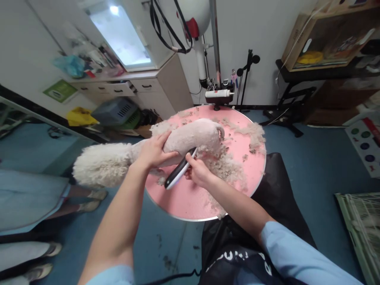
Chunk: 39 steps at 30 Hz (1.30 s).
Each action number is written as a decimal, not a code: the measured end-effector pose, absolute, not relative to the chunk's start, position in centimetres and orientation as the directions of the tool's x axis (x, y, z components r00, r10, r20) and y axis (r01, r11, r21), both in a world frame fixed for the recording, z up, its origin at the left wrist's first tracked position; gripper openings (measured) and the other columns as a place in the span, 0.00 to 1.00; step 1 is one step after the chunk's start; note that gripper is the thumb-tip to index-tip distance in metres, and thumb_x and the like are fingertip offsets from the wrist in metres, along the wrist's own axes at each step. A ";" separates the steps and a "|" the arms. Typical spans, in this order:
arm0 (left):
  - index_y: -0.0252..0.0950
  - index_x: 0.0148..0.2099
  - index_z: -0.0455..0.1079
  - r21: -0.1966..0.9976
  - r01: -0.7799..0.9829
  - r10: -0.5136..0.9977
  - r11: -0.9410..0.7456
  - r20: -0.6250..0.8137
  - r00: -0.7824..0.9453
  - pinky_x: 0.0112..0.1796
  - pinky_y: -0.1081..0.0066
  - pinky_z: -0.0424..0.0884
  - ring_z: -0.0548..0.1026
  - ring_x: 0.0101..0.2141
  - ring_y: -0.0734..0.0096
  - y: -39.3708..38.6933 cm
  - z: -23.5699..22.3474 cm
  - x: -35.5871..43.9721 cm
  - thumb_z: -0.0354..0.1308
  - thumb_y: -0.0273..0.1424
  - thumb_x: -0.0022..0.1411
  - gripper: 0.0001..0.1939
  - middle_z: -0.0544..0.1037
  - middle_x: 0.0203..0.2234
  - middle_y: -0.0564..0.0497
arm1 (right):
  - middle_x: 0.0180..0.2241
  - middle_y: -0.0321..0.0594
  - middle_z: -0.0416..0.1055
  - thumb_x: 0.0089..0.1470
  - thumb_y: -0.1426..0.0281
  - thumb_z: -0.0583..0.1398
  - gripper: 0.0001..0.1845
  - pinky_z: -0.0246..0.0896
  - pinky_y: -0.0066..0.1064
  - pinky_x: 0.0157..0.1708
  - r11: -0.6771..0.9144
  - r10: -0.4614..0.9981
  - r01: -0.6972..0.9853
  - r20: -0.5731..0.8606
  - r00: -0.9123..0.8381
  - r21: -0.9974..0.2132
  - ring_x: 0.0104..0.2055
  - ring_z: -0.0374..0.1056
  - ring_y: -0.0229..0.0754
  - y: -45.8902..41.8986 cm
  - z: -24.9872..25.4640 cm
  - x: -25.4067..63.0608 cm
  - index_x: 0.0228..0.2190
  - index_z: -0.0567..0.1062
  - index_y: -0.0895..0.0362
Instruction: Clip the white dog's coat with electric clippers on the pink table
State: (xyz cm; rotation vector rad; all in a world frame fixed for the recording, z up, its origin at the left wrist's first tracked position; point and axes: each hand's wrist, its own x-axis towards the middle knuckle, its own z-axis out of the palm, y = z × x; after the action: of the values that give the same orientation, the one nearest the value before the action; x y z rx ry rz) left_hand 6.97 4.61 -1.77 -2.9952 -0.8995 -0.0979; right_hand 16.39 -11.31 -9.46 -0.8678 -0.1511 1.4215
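Note:
A white dog [194, 136] stands on a round pink grooming table [190, 202]. Its body is shorn close, while long curly fur remains on its head [101, 164], which hangs over the table's left edge. My left hand [156, 150] lies across the dog's shoulder area, thumb and fingers spread. In my right hand [197, 170] is a black and white hair clipper [179, 170], its blade end against the dog's lower flank near the hind leg. Loose clumps of cut fur [225, 166] cover the table beside and behind the dog.
A tool holder [218, 97] with a white bottle and scissors is fixed at the table's far edge, by an upright post. A white-and-red dryer [196, 23] hangs above it. Two people's legs [80, 202] are at the left. A grey pet carrier [115, 113] sits near the cabinet.

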 end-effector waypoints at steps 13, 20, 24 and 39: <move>0.42 0.70 0.53 0.005 0.535 0.535 -0.845 0.034 0.844 0.58 0.59 0.63 0.67 0.60 0.52 4.5 -1.6 7.0 0.57 0.49 0.56 0.43 0.66 0.64 0.45 | 0.13 0.26 0.62 0.51 0.48 0.65 0.25 0.48 0.21 0.13 -0.103 0.853 -0.834 -0.479 0.206 -0.542 0.13 0.55 0.31 -11.9 -8.3 17.3 0.26 0.66 0.55; 0.44 0.70 0.53 0.017 0.543 0.543 -0.840 0.045 0.839 0.59 0.58 0.62 0.67 0.60 0.52 4.6 -1.8 7.0 0.58 0.50 0.56 0.43 0.66 0.64 0.46 | 0.14 0.28 0.63 0.59 0.54 0.61 0.21 0.50 0.21 0.13 -0.047 0.854 -0.894 -0.483 0.196 -0.446 0.14 0.57 0.31 -11.8 -7.6 18.0 0.25 0.67 0.56; 0.43 0.70 0.54 0.020 0.537 0.537 -0.843 0.035 0.843 0.59 0.58 0.62 0.67 0.60 0.51 4.5 -1.7 6.9 0.58 0.51 0.55 0.43 0.66 0.64 0.45 | 0.15 0.29 0.63 0.59 0.53 0.60 0.21 0.50 0.21 0.14 0.021 0.831 -0.932 -0.512 0.218 -0.361 0.14 0.55 0.30 -12.2 -7.8 17.7 0.26 0.68 0.57; 0.40 0.69 0.56 0.026 0.540 0.541 -0.841 0.065 0.839 0.58 0.59 0.62 0.67 0.59 0.50 4.7 -2.0 6.7 0.55 0.53 0.54 0.44 0.67 0.63 0.45 | 0.20 0.36 0.73 0.64 0.55 0.55 0.22 0.53 0.21 0.16 0.015 0.881 -0.960 -0.449 0.145 -0.279 0.16 0.56 0.31 -12.7 -8.5 18.6 0.28 0.75 0.59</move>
State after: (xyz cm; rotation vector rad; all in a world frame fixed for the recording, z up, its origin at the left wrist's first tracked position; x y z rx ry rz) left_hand 6.66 4.72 -1.97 -3.0186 -0.8878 -0.1100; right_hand 18.56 -12.67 -8.55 -0.5882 0.1648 1.4425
